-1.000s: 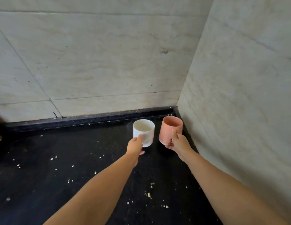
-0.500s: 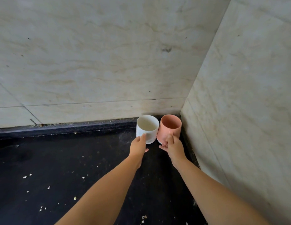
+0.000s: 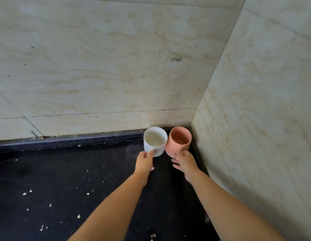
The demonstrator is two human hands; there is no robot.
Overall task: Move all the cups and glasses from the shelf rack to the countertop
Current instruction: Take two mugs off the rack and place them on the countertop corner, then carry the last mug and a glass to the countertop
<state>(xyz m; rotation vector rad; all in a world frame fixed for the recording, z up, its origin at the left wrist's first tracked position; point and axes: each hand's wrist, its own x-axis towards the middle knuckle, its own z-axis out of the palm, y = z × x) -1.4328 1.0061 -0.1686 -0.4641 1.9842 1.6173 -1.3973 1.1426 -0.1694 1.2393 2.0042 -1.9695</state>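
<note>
A white cup and a pink cup stand side by side, touching, in the back right corner of the black countertop. My left hand grips the white cup by its handle on the near side. Gripping the near side of the pink cup is my right hand, thumb up near the rim. Both cups are upright and look empty. The shelf rack is out of view.
Marble-tiled walls close the corner at the back and on the right. A low black ledge runs along the back wall. Several pale crumbs lie scattered on the countertop at the left and front.
Both hands have carried the cups back and to the right into the corner. The two cups, apart a second ago, now touch each other near the walls.
</note>
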